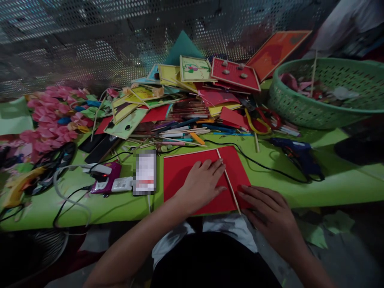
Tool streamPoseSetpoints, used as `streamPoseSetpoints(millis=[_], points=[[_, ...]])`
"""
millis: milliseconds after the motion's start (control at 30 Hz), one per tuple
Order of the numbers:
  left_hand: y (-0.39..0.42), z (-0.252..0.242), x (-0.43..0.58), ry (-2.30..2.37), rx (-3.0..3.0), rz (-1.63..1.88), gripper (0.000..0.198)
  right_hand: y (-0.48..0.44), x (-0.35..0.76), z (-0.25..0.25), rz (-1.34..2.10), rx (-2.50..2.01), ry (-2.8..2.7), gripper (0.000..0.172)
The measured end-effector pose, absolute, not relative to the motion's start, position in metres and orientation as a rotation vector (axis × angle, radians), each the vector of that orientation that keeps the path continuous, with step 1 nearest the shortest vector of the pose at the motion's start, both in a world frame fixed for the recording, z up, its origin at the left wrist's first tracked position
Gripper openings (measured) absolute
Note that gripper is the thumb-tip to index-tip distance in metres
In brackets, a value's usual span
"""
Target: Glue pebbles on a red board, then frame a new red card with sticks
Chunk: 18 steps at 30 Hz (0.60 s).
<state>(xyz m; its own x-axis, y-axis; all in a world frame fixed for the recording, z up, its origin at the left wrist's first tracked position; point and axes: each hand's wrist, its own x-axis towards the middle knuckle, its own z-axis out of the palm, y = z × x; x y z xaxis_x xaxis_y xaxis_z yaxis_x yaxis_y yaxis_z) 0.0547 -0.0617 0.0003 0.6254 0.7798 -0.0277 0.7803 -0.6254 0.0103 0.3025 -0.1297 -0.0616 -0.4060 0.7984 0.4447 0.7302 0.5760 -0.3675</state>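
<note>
A red card (180,176) lies at the table's front edge, with a thin pale stick (192,153) along its far edge. A second thin stick (230,182) crosses the card at a slant, its near end poking past the front edge. My left hand (201,185) rests palm down on the card, fingers extended and their tips at the slanted stick. By the card's right edge is my right hand (268,206), its fingers stretched out toward the stick's lower part. I cannot tell whether they touch the card; the thumb is partly hidden.
Left of the card are a phone (144,172) and a purple power adapter (111,176) with cables. A blue glue gun (300,156) lies right, its cord running behind the card. Beyond are framed cards (195,70), pens, yellow-handled scissors (255,125), pink paper flowers (51,116) and a green basket (300,108).
</note>
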Motion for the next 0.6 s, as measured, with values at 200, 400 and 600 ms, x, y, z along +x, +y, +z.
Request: streamPoseSetpoints(millis=[200, 400, 600], points=[[-0.0640, -0.0006, 0.0569, 1.389, 2.802, -0.036, 0.062, -0.1294, 0.3041, -0.0631, 0.162, -1.208, -2.236, 0.037], [-0.0667, -0.0028, 0.0579, 1.406, 2.803, -0.008, 0.063, -0.1278, 0.3052, -0.0646, 0.171, -1.196, -2.228, 0.034], [-0.0683, -0.0046, 0.0615, 1.434, 2.795, 0.034, 0.064, -0.1264, 0.3056, -0.0630, 0.170, -1.194, -2.238, 0.034]])
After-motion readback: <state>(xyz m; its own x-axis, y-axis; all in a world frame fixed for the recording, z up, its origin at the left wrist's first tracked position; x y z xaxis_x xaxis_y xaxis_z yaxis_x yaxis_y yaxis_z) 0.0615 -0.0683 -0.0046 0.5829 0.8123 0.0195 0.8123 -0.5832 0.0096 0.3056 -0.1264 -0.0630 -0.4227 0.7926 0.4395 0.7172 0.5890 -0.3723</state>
